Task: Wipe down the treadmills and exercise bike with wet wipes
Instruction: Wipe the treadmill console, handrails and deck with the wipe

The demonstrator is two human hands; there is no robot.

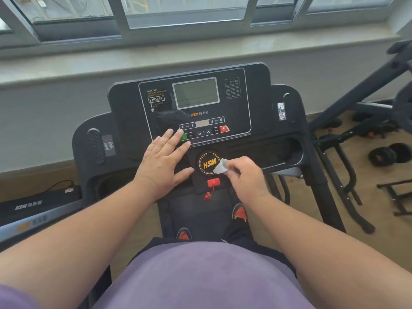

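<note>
I stand on a black treadmill, facing its console (240,103) with a grey screen (196,93) and a row of buttons. My left hand (163,160) lies flat with straight fingers on the lower left of the console, fingertips by the green button. My right hand (244,177) pinches a small crumpled white wet wipe (220,166) against the round yellow HSM badge (208,163). A red safety key (213,182) sits just below the badge.
A second treadmill's black base (40,202) lies at the left with a cable. Black exercise equipment frames (347,103) and dumbbells (390,153) stand on the wooden floor at right. A window sill (133,61) runs behind the console.
</note>
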